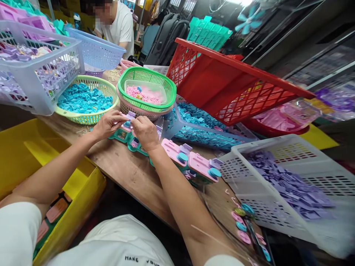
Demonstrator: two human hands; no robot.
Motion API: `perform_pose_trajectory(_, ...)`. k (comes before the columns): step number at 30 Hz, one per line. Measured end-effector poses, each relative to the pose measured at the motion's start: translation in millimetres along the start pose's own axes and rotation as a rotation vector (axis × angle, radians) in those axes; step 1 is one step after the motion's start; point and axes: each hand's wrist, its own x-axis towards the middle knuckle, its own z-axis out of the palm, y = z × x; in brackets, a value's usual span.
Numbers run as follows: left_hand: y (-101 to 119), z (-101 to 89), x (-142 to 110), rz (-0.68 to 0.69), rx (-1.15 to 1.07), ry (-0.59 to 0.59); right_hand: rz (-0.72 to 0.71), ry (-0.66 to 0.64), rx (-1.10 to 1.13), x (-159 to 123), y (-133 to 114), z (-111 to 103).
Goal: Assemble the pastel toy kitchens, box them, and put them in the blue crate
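Note:
A row of small teal-and-pink plastic toy units (174, 149) runs across the wooden table, several of them topped with a blue disc and a purple part. At the row's left end, my left hand (108, 125) pinches the edge of a small purple plastic piece (129, 115). From the other side, my right hand (146, 132) has its fingers closed at the same piece, just above a teal unit (121, 134). My right hand and forearm hide part of the row's middle. Both fingertips are too small to make out their exact contact.
Behind my hands stand a yellow-green basket (83, 117) of blue parts and a green basket (170, 96) holding a tub of pink bits. A red crate (205, 81) tilts over blue parts. A white crate (277, 207) of purple pieces is right; a yellow box (83, 203) is left.

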Motion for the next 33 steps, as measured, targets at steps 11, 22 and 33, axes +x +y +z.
perform_pose_trajectory(11,0.2,1.6,1.5,-0.007,-0.014,0.054,-0.022,0.068,-0.012,0.8,-1.2,5.5)
perform_pose_trajectory(22,2.4,-2.0,-1.1,-0.018,0.005,-0.033,0.029,-0.114,0.104,2.8,-7.4,-10.7)
perform_pose_trajectory(33,-0.9,-2.6,22.6,0.027,0.296,-0.287,0.264,-0.144,0.056,-34.5,5.9,-34.5)
